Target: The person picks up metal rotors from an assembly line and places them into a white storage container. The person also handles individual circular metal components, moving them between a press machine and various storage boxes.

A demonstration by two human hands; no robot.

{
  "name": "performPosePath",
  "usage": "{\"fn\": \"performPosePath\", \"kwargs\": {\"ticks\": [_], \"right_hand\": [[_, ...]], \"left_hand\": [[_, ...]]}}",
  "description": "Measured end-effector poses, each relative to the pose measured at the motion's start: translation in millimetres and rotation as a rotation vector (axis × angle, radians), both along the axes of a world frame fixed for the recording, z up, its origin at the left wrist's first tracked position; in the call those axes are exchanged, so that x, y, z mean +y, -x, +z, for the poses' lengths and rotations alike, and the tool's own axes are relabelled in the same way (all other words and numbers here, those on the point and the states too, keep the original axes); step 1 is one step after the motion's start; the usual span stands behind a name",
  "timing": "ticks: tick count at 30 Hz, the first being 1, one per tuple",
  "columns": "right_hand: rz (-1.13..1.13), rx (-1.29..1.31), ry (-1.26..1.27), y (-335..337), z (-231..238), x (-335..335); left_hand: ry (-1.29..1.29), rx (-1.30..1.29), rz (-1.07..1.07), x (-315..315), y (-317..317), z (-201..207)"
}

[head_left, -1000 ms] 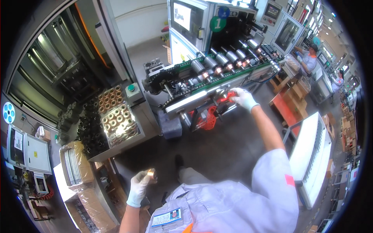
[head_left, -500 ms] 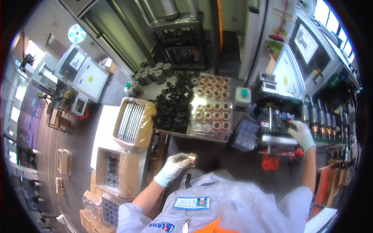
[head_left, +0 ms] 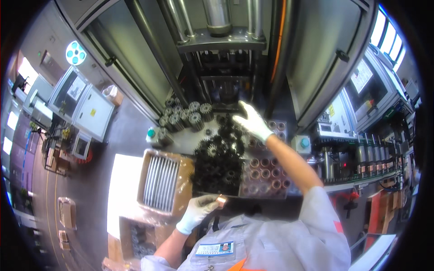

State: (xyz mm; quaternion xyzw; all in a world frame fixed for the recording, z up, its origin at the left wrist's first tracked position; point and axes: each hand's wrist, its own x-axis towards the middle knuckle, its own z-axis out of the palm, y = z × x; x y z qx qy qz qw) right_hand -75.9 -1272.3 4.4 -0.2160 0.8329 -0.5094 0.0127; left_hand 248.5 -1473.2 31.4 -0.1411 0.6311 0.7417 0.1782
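In my gloved left hand (head_left: pixel 202 211), close to my body, a small copper commutator (head_left: pixel 221 201) is pinched between thumb and fingers. My gloved right hand (head_left: pixel 254 122) is stretched forward over the far end of the table, fingers extended and apart, with nothing visible in it. Just left of and below it lies a heap of black toothed insulator pieces (head_left: pixel 219 160). Partly under my right forearm are clear trays (head_left: pixel 246 192) of copper rings. Beyond the hand stands the press (head_left: pixel 221 43), its lower tooling dark and hard to make out.
Grey slotted rotor cores (head_left: pixel 194 118) stand at the table's far left. A carton of steel shafts (head_left: pixel 158 183) sits to the left. Green-button boxes (head_left: pixel 304 143) flank the table. On the right runs a conveyor (head_left: pixel 361 174) with upright shafts.
My right hand has swung from the machine on the right to the far middle of the table, before the press. My left hand still holds the commutator. The view has turned toward the press.
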Motion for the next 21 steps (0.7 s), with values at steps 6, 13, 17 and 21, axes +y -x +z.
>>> {"fn": "performPosePath", "kwargs": {"ticks": [6, 13, 17, 21], "right_hand": [[-0.434, -0.002, -0.060, 75, -4, -87], [-0.514, 0.046, 0.260, 125, -11, -119], [-0.521, 0.000, 0.198, 123, -2, -125], [-0.573, 0.057, 0.182, 128, -7, -123]], "left_hand": [[-0.078, -0.011, 0.101, -65, 21, -13], [-0.138, -0.046, 0.089, -77, 47, -20], [-0.135, -0.028, 0.047, -76, 64, -24], [-0.005, 0.136, 0.033, -82, 85, -20]]}}
